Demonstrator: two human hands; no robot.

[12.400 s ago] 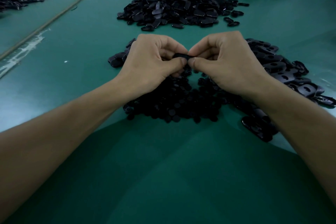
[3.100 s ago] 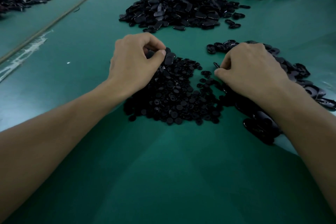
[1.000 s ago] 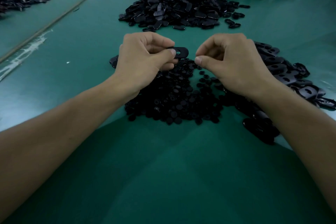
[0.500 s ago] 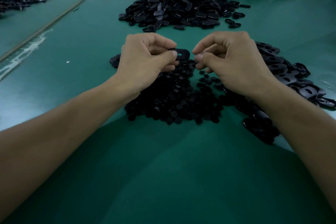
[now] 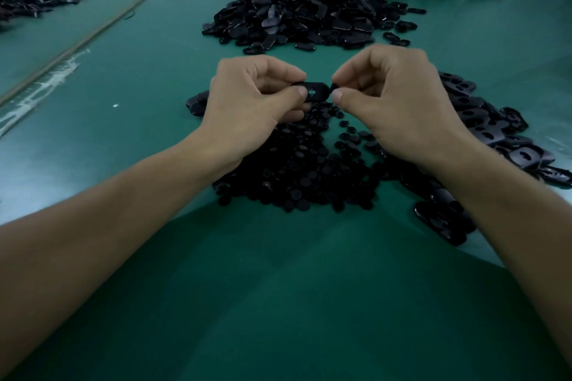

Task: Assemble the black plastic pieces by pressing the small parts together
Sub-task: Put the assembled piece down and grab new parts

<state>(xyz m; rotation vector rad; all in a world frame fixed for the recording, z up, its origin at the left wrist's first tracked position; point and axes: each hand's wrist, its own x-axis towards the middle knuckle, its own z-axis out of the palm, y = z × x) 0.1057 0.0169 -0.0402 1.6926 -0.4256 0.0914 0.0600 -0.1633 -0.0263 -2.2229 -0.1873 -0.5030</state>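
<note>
Nearer than the button pile (image 5: 297, 170), bare tabletop (image 5: 278, 288) gives open passage. Its left is open too. Plates (image 5: 483, 120) crowd its right, and a heap (image 5: 303, 15) stands beyond.

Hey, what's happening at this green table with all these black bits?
A person is assembling plastic parts. The left hand pinches an oval slotted piece; the right hand pinches a small part at that piece's end, not yet pressed in. A heap of small round parts lies on the green table under the hands.
</note>
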